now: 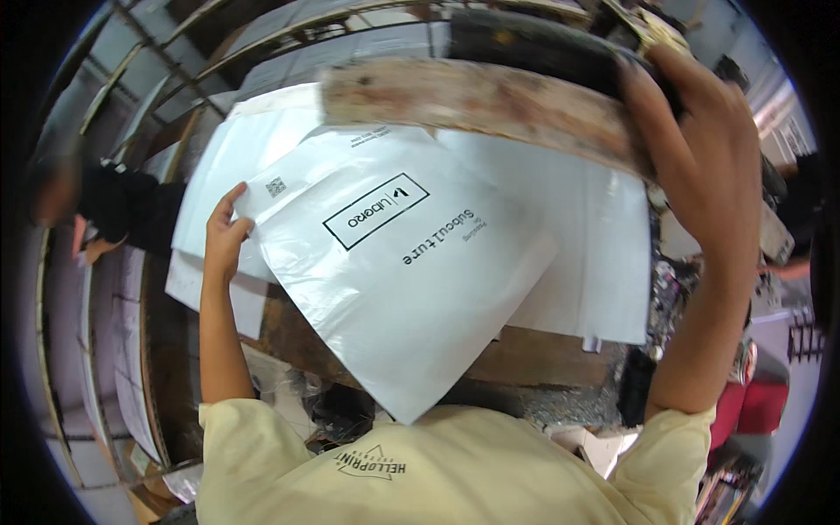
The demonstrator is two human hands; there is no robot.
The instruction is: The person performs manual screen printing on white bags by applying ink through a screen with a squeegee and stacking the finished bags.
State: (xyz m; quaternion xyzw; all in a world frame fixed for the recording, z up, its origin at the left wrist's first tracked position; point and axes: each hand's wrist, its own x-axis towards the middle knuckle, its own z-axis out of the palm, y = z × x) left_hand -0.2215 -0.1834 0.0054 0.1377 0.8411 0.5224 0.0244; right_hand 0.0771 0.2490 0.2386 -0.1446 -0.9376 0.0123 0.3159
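A white plastic bag (394, 324) with black print lies turned at an angle, its near corner hanging past the table edge towards my body. My left hand (225, 238) pinches the bag's left edge between thumb and fingers. Up at the far right, my right hand (713, 149) grips the end of a long wooden frame (472, 98), which is raised and tilted. A dark strip (534, 51) runs along the frame's far side. The bag's far edge lies close to the frame's lower side. Underneath the bag is a white sheet (595, 254).
Wire racks (92, 315) holding pale sheets stand on the left and continue along the back. A person in dark clothes (144, 206) is beyond the table's left side, and another person's hand (792, 269) shows at the right. The wooden table edge (525, 354) runs before me.
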